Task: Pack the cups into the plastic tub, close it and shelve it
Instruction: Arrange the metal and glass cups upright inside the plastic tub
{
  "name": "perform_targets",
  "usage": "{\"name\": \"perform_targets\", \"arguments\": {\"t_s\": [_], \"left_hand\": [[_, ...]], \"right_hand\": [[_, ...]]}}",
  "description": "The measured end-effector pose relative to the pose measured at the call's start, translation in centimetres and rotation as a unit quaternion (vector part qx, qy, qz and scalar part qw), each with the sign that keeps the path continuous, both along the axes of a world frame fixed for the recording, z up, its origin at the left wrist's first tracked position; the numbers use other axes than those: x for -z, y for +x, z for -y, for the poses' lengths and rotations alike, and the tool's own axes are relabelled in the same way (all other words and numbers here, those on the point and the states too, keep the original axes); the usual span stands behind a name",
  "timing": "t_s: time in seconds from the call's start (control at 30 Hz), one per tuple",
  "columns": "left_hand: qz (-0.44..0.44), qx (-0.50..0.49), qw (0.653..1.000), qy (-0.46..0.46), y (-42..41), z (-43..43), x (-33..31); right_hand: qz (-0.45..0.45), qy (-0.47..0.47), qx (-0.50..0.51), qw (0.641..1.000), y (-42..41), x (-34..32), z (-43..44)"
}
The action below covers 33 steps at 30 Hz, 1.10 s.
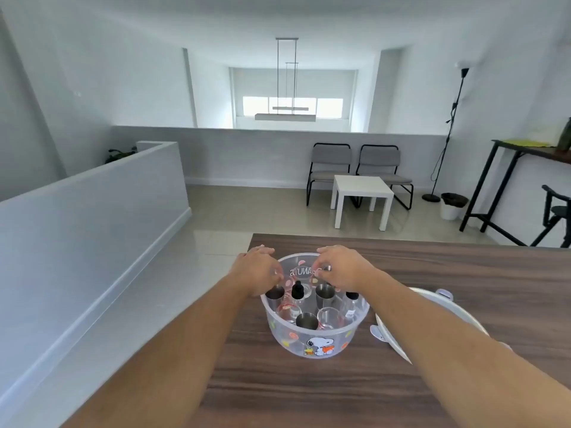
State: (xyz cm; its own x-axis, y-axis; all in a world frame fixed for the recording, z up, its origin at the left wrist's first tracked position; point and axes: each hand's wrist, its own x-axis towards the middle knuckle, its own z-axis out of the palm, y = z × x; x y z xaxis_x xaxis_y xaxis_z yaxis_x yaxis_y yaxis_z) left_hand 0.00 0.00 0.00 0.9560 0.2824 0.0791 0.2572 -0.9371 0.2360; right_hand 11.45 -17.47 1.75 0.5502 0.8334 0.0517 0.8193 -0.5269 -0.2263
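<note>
A clear plastic tub (315, 344) with a cartoon dog print stands on the wooden table (432, 288). Inside it stand several steel cups (325, 294), glass cups (328, 316) and two dropper bottles (297, 290). My left hand (255, 270) reaches over the tub's far left rim, its curled fingers on a steel cup (275, 294) at the left wall. My right hand (343, 270) hovers over the far right rim with fingertips pinched together; a small grey bit shows at them, and I cannot make out what it is. The tub's white lid (398, 341) lies right of the tub, partly under my right forearm.
The table's left edge runs just left of the tub, with tiled floor (216, 217) beyond. Further back stand a white side table (361, 188), two grey chairs (355, 162), a floor lamp (448, 134), a bin (452, 205) and a tall dark table (525, 149) at right.
</note>
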Motion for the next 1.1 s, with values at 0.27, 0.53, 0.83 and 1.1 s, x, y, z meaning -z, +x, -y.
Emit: {"name": "perform_targets", "arguments": {"t_s": [0.27,0.53,0.83,1.1], "left_hand": [[-0.071,0.029,0.996,0.046,1.3,-0.1,0.4],[-0.047,0.033,0.998,0.019,1.2,-0.4,0.2],[-0.015,0.03,0.999,0.018,0.4,-1.3,0.2],[0.019,0.023,0.999,0.025,0.0,-1.2,1.0]], "right_hand": [[0.069,-0.063,-0.016,0.995,0.9,1.7,-3.0],[0.07,-0.054,-0.029,0.996,1.7,2.4,-4.7],[0.059,-0.006,-0.049,0.997,1.7,1.4,-3.9],[-0.174,-0.012,-0.11,0.978,-0.6,-0.8,-3.0]]}}
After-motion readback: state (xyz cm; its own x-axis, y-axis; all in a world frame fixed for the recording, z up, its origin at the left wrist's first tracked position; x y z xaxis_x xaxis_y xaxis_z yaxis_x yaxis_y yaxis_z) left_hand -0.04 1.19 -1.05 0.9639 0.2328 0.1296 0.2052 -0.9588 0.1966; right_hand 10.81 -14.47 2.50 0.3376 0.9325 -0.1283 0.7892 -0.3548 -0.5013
